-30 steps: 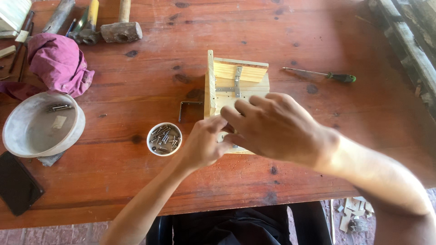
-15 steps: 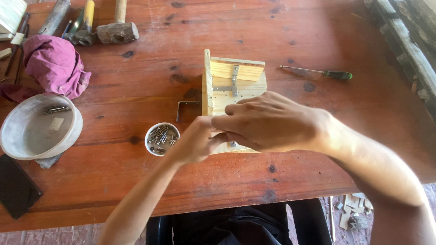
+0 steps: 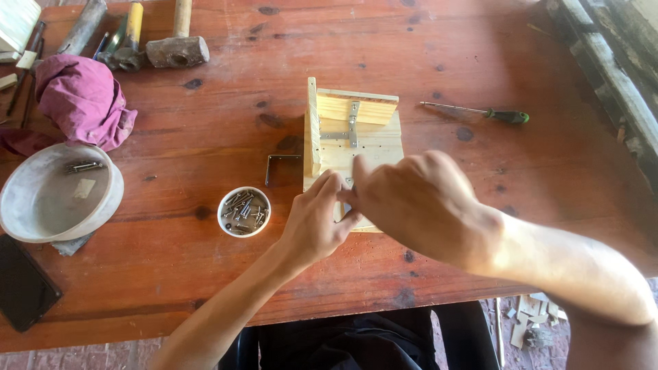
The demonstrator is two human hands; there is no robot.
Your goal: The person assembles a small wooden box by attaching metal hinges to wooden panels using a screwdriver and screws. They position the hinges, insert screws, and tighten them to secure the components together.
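Big red-brown plank table filling the view, knotty and scuffed, carrying everything at arm's reach. Dead centre, a pale wooden assembly: flat base board with two upright boards meeting at a corner, a metal angle bracket fixed across the back wall, probably there to brace that joint. Right hand arched over the near end of the base, fingers curled down and pinched close, hiding whatever sits beneath; cannot tell if anything is gripped. Left hand coming in from below, fingertips meeting the right hand's at the same spot on the board, half closed, contents likewise hidden. Both hands crowding one point, likely steadying something small. Far left, a shallow pale bowl with a few loose metal bits inside, parked out of the way. Above it a crumpled magenta cloth. Dark flat slab at the table's left edge. Top left, a heavy hammer lying beside other tool handles, laid aside. Just left of the hands, a small white cup of screws, kept close, seemingly for quick picking. Between cup and assembly, a spare L-shaped bracket lying flat. Off to the right, a green-handled screwdriver, well apart from both hands.
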